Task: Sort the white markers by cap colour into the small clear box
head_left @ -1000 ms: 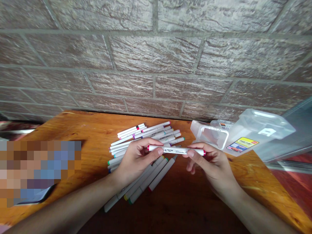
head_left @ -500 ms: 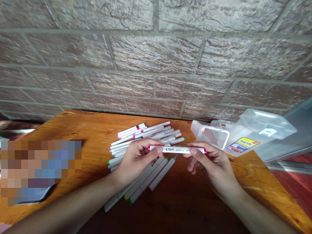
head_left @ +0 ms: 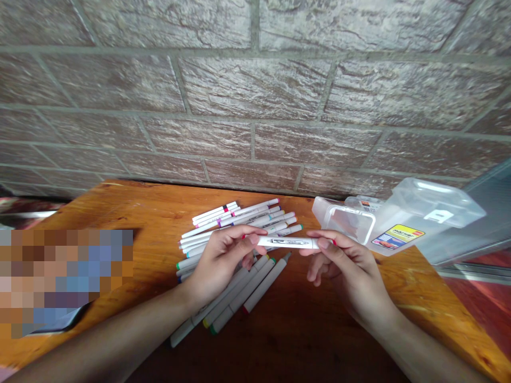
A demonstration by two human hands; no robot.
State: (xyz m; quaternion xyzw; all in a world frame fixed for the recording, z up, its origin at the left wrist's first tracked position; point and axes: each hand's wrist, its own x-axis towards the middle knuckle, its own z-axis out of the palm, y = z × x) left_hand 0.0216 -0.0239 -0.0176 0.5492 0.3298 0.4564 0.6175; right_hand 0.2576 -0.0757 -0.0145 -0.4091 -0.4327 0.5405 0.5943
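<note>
Between both hands a white marker [head_left: 289,243] with red ends is held level above the table, its printed side facing me. My left hand [head_left: 221,258] pinches its left end between thumb and fingers. At the opposite end, the thumb and forefinger of my right hand [head_left: 347,260] grip near the red cap, with the other fingers curled below. Under and behind my left hand lies a spread of white markers [head_left: 243,295] with coloured ends; the hand and forearm hide some of them. Thinner white pens [head_left: 215,211] lie at the back of the spread.
A clear plastic case [head_left: 435,205] with a yellow marker label stands at the right, beside a smaller clear open piece [head_left: 347,221]. A stone-block wall [head_left: 255,96] rises behind the wooden table [head_left: 131,207]. A dark-edged flat object [head_left: 72,322], mostly pixelated, lies at the left.
The held marker has turned about its long axis, so a different part of its print faces me. My thumbs have shifted slightly outward towards its ends. The other things have stayed put.
</note>
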